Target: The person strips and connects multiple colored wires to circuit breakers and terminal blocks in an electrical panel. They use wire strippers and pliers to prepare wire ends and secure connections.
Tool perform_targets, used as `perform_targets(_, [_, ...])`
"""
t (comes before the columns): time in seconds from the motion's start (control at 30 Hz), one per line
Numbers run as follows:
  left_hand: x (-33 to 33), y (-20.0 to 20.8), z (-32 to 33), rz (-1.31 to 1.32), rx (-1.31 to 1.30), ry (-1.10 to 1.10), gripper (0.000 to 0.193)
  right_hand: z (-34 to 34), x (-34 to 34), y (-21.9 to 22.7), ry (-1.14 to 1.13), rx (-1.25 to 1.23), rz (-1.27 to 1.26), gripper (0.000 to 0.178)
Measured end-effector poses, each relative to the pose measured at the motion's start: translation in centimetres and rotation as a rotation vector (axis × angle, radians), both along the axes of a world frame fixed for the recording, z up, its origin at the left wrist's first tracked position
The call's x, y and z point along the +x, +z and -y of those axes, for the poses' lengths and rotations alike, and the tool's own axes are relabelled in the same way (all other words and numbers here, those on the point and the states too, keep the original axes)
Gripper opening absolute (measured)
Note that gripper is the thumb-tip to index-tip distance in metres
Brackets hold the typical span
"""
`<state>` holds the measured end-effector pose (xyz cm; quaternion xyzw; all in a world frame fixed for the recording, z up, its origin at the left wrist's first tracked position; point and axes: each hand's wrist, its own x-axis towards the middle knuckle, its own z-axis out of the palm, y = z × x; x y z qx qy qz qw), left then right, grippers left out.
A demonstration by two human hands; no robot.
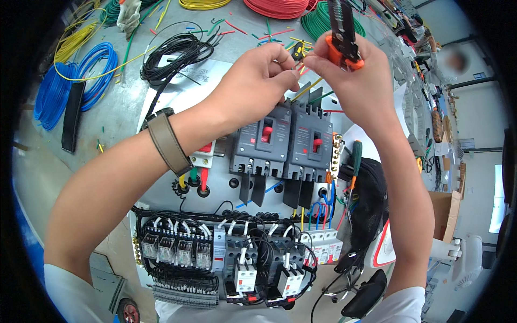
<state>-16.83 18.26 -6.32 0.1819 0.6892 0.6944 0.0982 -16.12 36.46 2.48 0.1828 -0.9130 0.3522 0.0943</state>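
My right hand (367,81) is wrapped round a wire stripper (343,33) with a dark head and orange handles, its jaws pointing away from me. The thumb and forefinger of that hand meet the fingertips of my left hand (249,83), which are pinched together. A small reddish bit shows between the two hands, too small to name. Under them stand two dark grey circuit breakers, the left one (258,144) and the right one (308,145), each with a red toggle. A yellow wire (309,89) and a green one rise behind the breakers.
Wire coils lie across the far table: blue (98,72), black (177,54), red (277,6) and green (323,24). Wire scraps are scattered between them. A screwdriver (355,159) stands right of the breakers. Relays (184,253) and contactors (246,277) fill the panel's near side.
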Motion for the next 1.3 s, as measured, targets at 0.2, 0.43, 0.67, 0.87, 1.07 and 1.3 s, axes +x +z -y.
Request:
perform_targets(0.2, [0.1, 0.4, 0.0, 0.001, -0.089, 0.013, 0.015, -0.2, 0.0, 0.0, -0.002, 0.013, -0.014, 0.012])
perform_targets(0.43, [-0.2, 0.1, 0.0, 0.006, -0.07, 0.026, 0.017, 0.1, 0.0, 0.1, -0.021, 0.029, -0.004, 0.012])
perform_targets(0.67, [-0.1, 0.2, 0.0, 0.021, -0.065, 0.011, 0.022, -1.0, -0.5, 0.5, 0.055, 0.043, 0.025, 0.015])
perform_targets(0.87, [-0.2, 0.3, 0.2, 0.05, -0.011, 0.029, 0.022, -6.0, -2.9, 1.7, 0.03, 0.215, -0.099, 0.024])
perform_targets(1.07, [-0.2, 0.3, 0.0, 0.095, 0.006, 0.036, 0.018, -9.4, -4.0, -3.0, 0.017, 0.411, -0.163, 0.027])
perform_targets(1.3, [-0.2, 0.7, 0.3, 0.155, 0.007, 0.039, 0.011, -7.4, -4.3, -4.0, 0.236, 0.508, -0.269, 0.04])
